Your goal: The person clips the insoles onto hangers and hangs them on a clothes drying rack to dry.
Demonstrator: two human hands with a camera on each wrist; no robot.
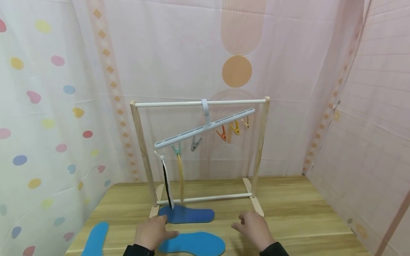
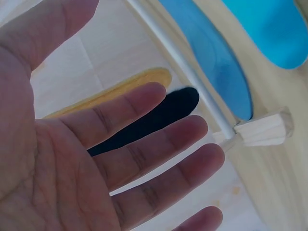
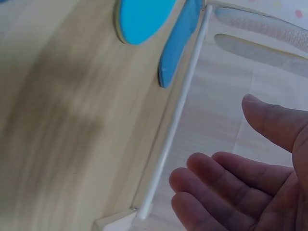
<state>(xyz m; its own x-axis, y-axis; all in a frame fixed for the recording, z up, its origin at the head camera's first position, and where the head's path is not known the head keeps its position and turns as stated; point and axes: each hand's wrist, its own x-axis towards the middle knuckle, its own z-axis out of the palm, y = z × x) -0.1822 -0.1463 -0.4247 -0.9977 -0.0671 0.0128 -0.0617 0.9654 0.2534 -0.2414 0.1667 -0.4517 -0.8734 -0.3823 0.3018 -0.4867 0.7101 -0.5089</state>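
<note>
My left hand point(image 1: 151, 231) is above the wooden table with fingers spread and holds nothing. Just to its right lies a bright blue insole point(image 1: 195, 244), and beyond that a darker blue insole point(image 1: 192, 215). My right hand point(image 1: 253, 229) is off to the right, its fingers loosely bent around nothing. A pale blue clip hanger point(image 1: 205, 129) hangs on the rack, tilted down to the left. From its low end hang a black-and-white insole point(image 1: 166, 183) and a yellowish insole point(image 1: 180, 174); a green clip point(image 1: 177, 149) grips the yellowish one.
The drying rack point(image 1: 261, 145) has wooden posts and a white lower bar point(image 1: 217, 197). Grey point(image 1: 196, 144), orange point(image 1: 222, 133) and yellow point(image 1: 236, 128) clips dangle from the hanger. Another blue insole point(image 1: 96, 239) lies at the table's left edge. Patterned curtains point(image 1: 179, 42) surround the table.
</note>
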